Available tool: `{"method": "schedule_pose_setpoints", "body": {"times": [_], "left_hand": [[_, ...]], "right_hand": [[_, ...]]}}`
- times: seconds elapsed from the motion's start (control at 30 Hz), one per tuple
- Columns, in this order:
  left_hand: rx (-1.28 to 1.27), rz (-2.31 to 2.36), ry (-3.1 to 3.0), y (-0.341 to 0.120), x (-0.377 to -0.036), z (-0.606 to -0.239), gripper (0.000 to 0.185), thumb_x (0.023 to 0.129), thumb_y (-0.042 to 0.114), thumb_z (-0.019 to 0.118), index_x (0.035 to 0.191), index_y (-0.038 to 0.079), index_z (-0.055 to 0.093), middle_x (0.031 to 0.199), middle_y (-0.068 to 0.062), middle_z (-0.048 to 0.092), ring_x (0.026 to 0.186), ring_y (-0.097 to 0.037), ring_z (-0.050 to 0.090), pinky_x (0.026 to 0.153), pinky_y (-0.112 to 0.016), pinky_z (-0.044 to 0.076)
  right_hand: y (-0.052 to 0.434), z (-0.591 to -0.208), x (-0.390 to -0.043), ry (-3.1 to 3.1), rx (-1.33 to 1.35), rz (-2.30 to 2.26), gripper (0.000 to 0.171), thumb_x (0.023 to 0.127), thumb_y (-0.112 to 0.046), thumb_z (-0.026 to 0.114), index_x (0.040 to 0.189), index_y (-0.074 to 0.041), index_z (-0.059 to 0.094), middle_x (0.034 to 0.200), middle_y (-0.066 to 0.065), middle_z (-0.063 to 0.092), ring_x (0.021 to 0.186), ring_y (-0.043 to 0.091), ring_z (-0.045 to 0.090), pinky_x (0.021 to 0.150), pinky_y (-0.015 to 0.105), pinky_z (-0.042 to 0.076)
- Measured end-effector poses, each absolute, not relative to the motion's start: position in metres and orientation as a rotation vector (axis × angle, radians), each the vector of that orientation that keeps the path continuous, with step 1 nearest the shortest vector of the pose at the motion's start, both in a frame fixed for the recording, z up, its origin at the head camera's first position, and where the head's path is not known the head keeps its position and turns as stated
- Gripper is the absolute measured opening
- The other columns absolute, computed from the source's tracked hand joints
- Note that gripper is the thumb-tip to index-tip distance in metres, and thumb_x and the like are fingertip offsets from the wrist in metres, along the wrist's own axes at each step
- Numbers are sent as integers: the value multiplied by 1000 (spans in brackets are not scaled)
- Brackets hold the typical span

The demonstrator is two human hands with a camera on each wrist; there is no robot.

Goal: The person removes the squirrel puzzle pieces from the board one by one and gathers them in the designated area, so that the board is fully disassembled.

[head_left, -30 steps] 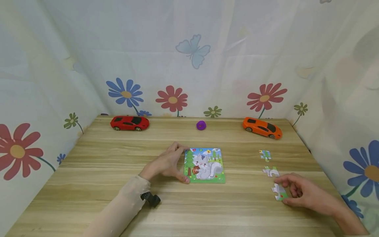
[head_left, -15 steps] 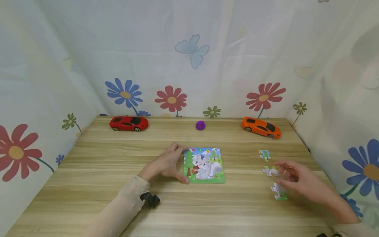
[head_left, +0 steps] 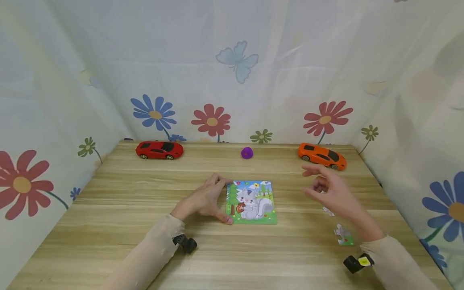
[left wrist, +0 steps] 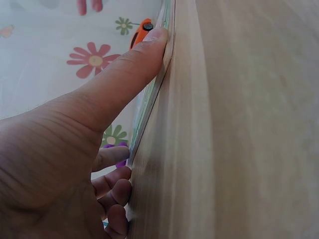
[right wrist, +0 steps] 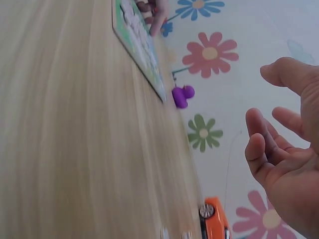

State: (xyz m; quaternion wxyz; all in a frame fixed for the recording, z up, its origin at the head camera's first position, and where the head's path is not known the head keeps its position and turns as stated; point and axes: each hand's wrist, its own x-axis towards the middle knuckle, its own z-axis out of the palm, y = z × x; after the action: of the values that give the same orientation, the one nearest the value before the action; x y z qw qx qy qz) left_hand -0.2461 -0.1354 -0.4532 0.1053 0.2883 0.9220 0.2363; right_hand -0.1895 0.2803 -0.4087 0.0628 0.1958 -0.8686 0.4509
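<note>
A squirrel picture puzzle board lies flat at the middle of the wooden table. My left hand rests against the board's left edge, thumb at the near corner and fingers at the far corner; in the left wrist view the straight thumb presses along that edge. My right hand hovers above the table to the board's right, fingers relaxed and holding nothing. Beneath it lie loose puzzle pieces: one near the front, another partly hidden by the hand.
A red toy car stands at the back left, an orange toy car at the back right, and a small purple object between them. Flower-printed curtains enclose the table on three sides.
My right hand has left the loose piece at the front right, lifted off the table and moved away and leftward, empty. The left hand and board have stayed put.
</note>
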Motion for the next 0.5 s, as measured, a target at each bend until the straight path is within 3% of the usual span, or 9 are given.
{"method": "schedule_pose_setpoints", "body": {"times": [0.5], "left_hand": [[853, 680, 2725, -134, -247, -454, 138, 61, 65, 106, 170, 11, 41, 152, -13, 45, 141, -32, 49, 123, -54, 47]], "right_hand": [[209, -408, -221, -2589, 643, 1539, 66, 97, -10, 87, 157, -13, 58, 139, 15, 66, 87, 23, 69, 77, 23, 58]]}}
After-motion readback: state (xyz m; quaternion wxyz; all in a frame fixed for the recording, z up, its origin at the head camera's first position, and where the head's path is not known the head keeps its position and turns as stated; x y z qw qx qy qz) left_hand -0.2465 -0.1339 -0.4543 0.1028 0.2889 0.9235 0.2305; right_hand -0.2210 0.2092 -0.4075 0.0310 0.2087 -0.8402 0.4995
